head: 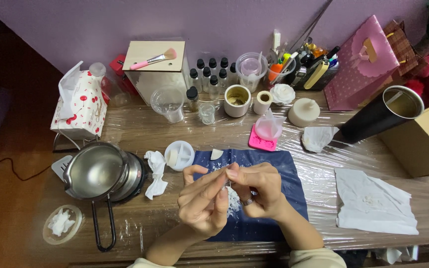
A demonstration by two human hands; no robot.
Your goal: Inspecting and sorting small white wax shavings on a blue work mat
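My left hand (203,201) and my right hand (256,188) are raised together over a dark blue cloth (266,193) on the plastic-covered table. Their fingertips meet around a small white piece (228,184), pinched between them. White flakes (233,202) lie on the cloth just under the hands. A ring sits on a finger of my right hand. A small white curved piece (216,154) rests at the cloth's far edge, beside a round white divided dish (180,155).
A metal melting pot (95,171) with a black handle sits at left, a crumpled tissue (156,173) beside it. A tissue box (79,106), a wooden box with a pink brush (156,58), bottles, cups, a pink mould (264,138), a black tumbler (381,115) and white paper (373,201) stand around.
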